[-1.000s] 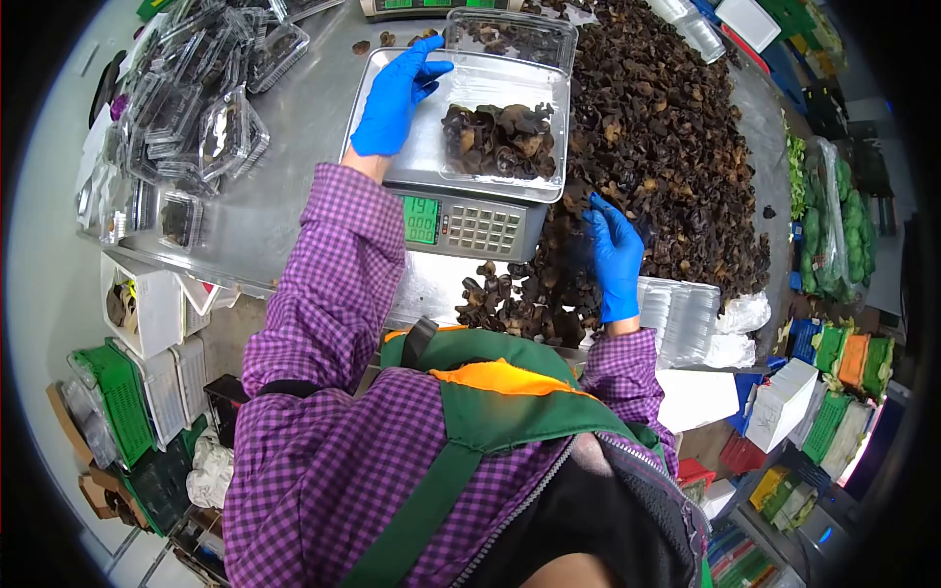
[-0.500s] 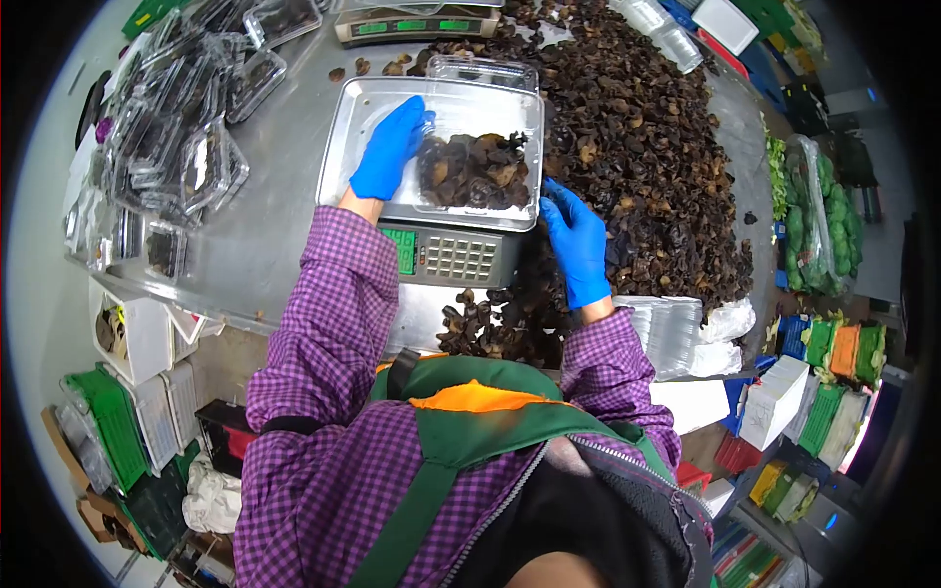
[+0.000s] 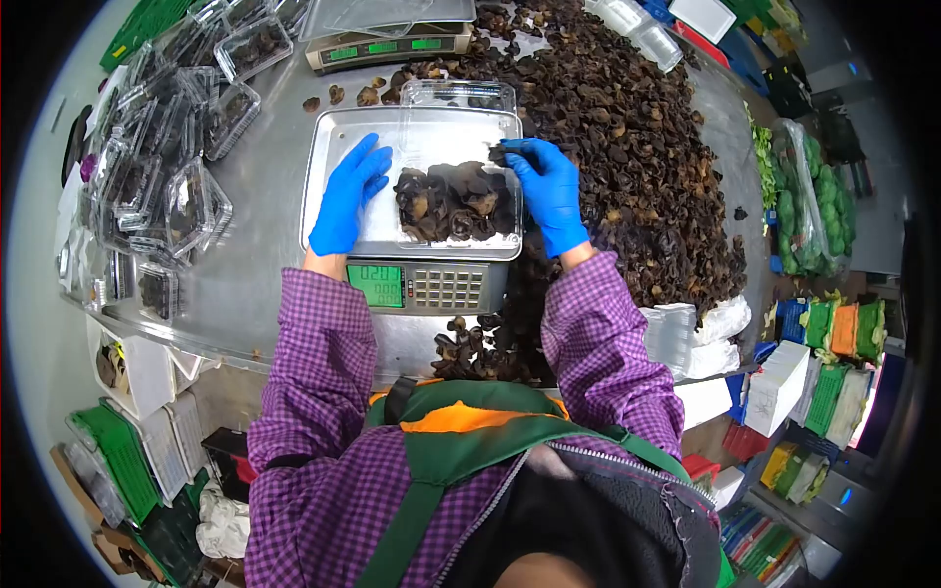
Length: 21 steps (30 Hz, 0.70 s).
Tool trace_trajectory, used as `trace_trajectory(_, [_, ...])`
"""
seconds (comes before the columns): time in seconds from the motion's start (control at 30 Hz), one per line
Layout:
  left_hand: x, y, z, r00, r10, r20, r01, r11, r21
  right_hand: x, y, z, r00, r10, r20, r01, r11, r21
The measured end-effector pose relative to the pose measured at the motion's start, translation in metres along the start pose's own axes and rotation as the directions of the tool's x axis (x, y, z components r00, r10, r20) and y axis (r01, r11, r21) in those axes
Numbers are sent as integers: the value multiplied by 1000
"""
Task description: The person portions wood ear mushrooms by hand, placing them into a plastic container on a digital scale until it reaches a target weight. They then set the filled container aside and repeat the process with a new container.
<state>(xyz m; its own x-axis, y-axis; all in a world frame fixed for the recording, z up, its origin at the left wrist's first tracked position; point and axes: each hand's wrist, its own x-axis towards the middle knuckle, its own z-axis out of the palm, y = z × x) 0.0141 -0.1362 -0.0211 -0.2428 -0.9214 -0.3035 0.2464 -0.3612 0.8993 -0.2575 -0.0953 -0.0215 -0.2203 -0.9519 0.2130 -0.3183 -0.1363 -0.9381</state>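
The left hand (image 3: 345,204), in a smooth blue glove, is open with its fingers slightly bent at the left side of the weighing tray (image 3: 338,127); whether it touches the tray cannot be told. The right hand (image 3: 551,199), gloved alike, pinches a small dark fungus piece (image 3: 498,155) between thumb and fingertips, above the tray's right side.

Between the hands, a clear, thin-walled plastic container (image 3: 423,157) lies open on the tray. It holds the fungus portion (image 3: 456,201): curled, ear-shaped pieces, dark brown to black with tan patches, loosely heaped. The container's lid section (image 3: 459,95) reaches past the tray's far edge.

The tray is shiny metal, rectangular, with rounded corners and a raised rim. It sits on a scale (image 3: 431,286) with a green display and square keys, nearer the body than the hands.

Right of the right hand, a broad fungus pile (image 3: 627,147) reaches close to the tray, limiting side clearance. Left of the left hand, smooth grey metal of the desk (image 3: 265,206) separates the tray from jumbled clear packs (image 3: 181,147). Beyond the hands stands a second scale (image 3: 387,47). The desk's near edge runs just beyond the apron (image 3: 470,421).
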Motion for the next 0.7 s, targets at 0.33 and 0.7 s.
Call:
trace_trajectory(0.33, [48, 12, 34, 992, 123, -16, -123, 976, -181, -34, -8, -51, 983, 44, -176, -73, 984, -165])
trace_trajectory(0.7, [-71, -8, 1, 986, -89, 143, 32, 932, 362, -96, -20, -17, 807, 560, 185, -590, 775, 228])
